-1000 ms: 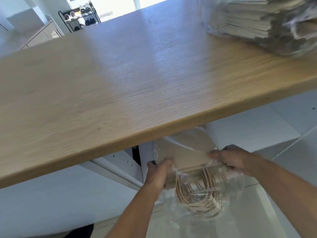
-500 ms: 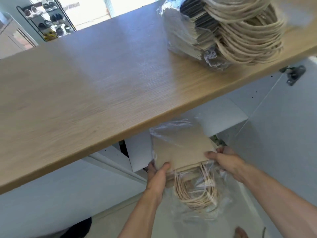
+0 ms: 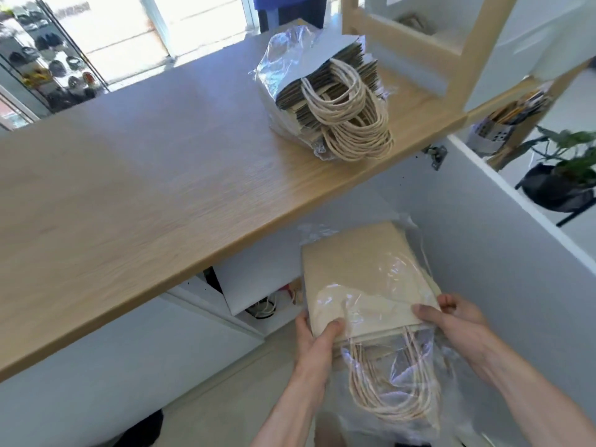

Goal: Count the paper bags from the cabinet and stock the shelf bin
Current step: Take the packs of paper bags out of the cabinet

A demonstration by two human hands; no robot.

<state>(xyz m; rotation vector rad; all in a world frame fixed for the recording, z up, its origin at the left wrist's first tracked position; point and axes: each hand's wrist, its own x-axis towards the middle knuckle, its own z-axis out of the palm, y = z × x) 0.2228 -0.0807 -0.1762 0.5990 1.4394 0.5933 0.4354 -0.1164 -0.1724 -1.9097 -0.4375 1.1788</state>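
I hold a flat pack of brown paper bags (image 3: pixel 358 269) in clear plastic wrap, below the front edge of the wooden counter (image 3: pixel 135 195). My left hand (image 3: pixel 317 337) grips its lower left corner, thumb on top. My right hand (image 3: pixel 458 321) grips the lower right corner. Twisted paper handles (image 3: pixel 393 391) hang out of the pack's near end inside the plastic. A second pack of paper bags (image 3: pixel 332 95), in torn plastic with handles spilling toward me, lies on the counter's right end. The open cabinet (image 3: pixel 258 285) shows under the counter.
The white cabinet door (image 3: pixel 503 253) stands open on my right, beside the pack. A wooden shelf frame (image 3: pixel 451 37) rises at the counter's far right. A potted plant (image 3: pixel 561 175) and a pen holder (image 3: pixel 493 130) sit beyond the door. A person stands behind the counter.
The pack has come further out of the cabinet and risen toward the counter's edge, still in both hands. My view has swung right, bringing the second pack and the shelf frame fully into sight.
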